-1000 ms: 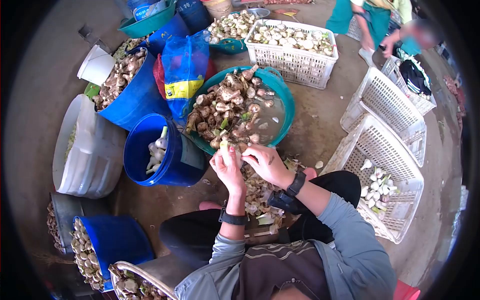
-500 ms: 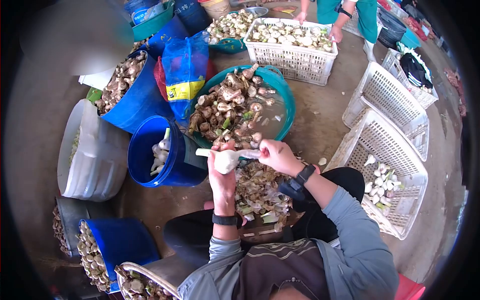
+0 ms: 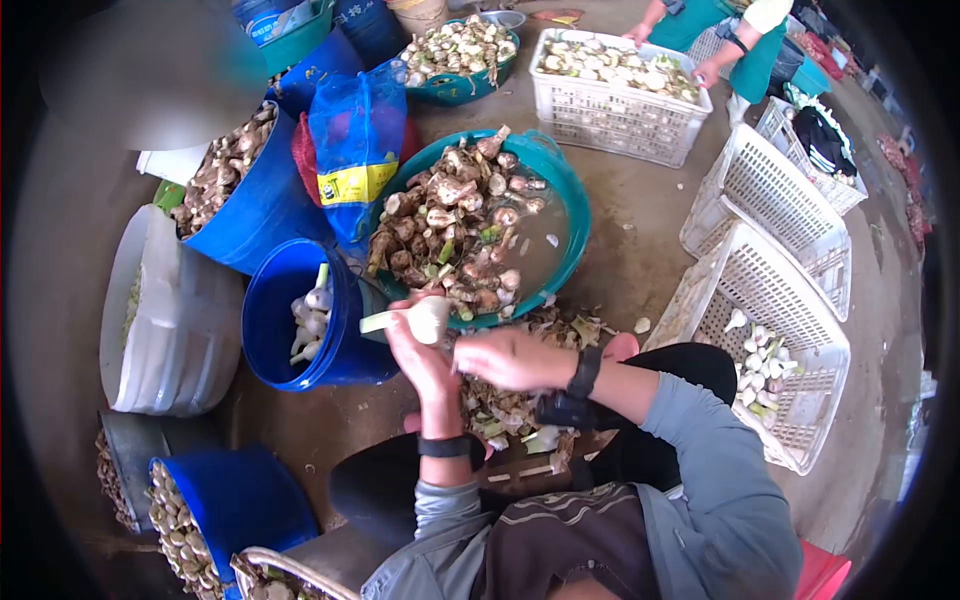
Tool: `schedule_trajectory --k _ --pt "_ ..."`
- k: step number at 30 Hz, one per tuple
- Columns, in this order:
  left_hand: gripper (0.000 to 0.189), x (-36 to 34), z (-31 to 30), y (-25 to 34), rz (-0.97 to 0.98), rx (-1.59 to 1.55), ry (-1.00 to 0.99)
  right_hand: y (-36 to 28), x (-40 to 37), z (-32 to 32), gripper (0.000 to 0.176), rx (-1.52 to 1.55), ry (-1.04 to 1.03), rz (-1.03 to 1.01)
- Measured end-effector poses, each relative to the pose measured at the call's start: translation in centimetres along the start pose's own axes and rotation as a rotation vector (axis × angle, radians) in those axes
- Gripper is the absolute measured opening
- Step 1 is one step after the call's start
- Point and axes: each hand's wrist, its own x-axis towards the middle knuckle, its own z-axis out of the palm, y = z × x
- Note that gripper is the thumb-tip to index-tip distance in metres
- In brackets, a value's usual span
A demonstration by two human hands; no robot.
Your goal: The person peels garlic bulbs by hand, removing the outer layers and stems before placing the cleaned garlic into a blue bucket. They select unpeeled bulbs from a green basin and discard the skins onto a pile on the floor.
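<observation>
Change since half a second ago: my right hand (image 3: 512, 358) is off the bulb (image 3: 428, 320). It was pinching the bulb's root end; now it sits pulled back toward my lap, just below the near rim of the teal basin (image 3: 572, 205), palm down with the fingers curled. I can't tell whether it is holding a strip of skin. My left hand (image 3: 420, 362) alone has the bulb, fingers wrapped round it. It is held at the basin's near-left edge, with the green stalk pointing away from the basin toward the blue bucket (image 3: 272, 335) on its left. The bulb reads clean white, with no brown skin showing, unlike the dirty ones piled in the basin. The peel heap (image 3: 510, 418) lies on the floor below the basin, under my right hand. The bucket holds a few white bulbs, and so does the white crate (image 3: 800, 425), well right of the basin.
</observation>
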Motion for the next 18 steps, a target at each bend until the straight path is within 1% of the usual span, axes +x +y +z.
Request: schedule_trajectory --k 1,2,3,4,5,6,7,8,9,10,11,12,13,14,15,17,18 --pt "0.037 1.1 0.7 1.9 0.182 0.189 -0.015 0.3 -0.2 0.4 0.012 -0.024 -0.136 -0.033" --pt "0.039 3.2 0.1 3.2 0.351 0.386 0.011 2.0 -0.7 0.8 0.013 -0.207 -0.313 -0.004" --pt "0.039 5.0 -0.2 5.1 0.453 0.503 0.097 4.4 -1.6 1.1 0.015 -0.256 -0.422 0.013" --pt "0.038 7.7 -1.6 6.4 0.646 0.696 0.182 7.4 -2.8 1.2 0.018 -0.308 -0.532 0.026" --pt "0.036 9.8 -2.6 9.1 0.657 0.911 0.095 11.4 -4.8 1.3 0.021 -0.41 -0.448 0.047" --pt "0.031 11.5 -3.1 10.9 0.584 1.189 0.192 11.5 -4.0 -0.8 0.016 -0.566 -0.518 0.217" --pt "0.024 13.7 -4.5 11.3 1.15 1.591 0.296 16.2 -4.0 -1.1 0.012 -0.717 -0.468 0.21" --pt "0.024 14.3 -4.6 11.2 1.136 1.594 0.276 19.0 -3.2 -2.9 0.007 -0.59 -0.295 0.257" --pt "0.024 14.8 -4.7 10.9 1.122 1.596 0.257 20.5 -1.3 -5.0 0.008 -0.864 -0.174 0.28" --pt "0.022 14.7 -4.1 9.0 0.923 1.541 0.234 23.7 0.3 -6.8 0.007 -0.721 0.115 0.259" --pt "0.017 14.1 -2.0 6.4 0.638 1.35 0.203 25.2 2.2 -8.7 0.007 -0.811 0.229 0.314" --pt "0.016 14.1 -1.5 2.7 0.665 1.3 -0.02 26.6 3.9 -10.3 0.008 -0.848 0.308 0.387" --pt "0.018 13.8 -0.7 -1.6 0.545 1.225 -0.194 28.2 5.4 -11.2 0.013 -0.861 0.369 0.456" --pt "0.023 14.1 -1.7 -6.7 0.543 1.338 -0.412 30.0 6.6 -11.4 0.015 -0.901 0.416 0.396" --pt "0.034 13.5 -1.4 -10.6 0.367 1.354 -0.617 31.6 7.8 -11.4 0.017 -0.937 0.46 0.336" --pt "0.046 12.1 -2.6 -18.3 0.396 1.542 -0.818 32.1 10.5 -11.2 0.021 -0.928 0.2 0.375" --pt "0.049 11.5 -2.9 -20.3 0.381 1.564 -0.881 33.4 11.3 -10.6 0.025 -0.925 0.119 0.297"
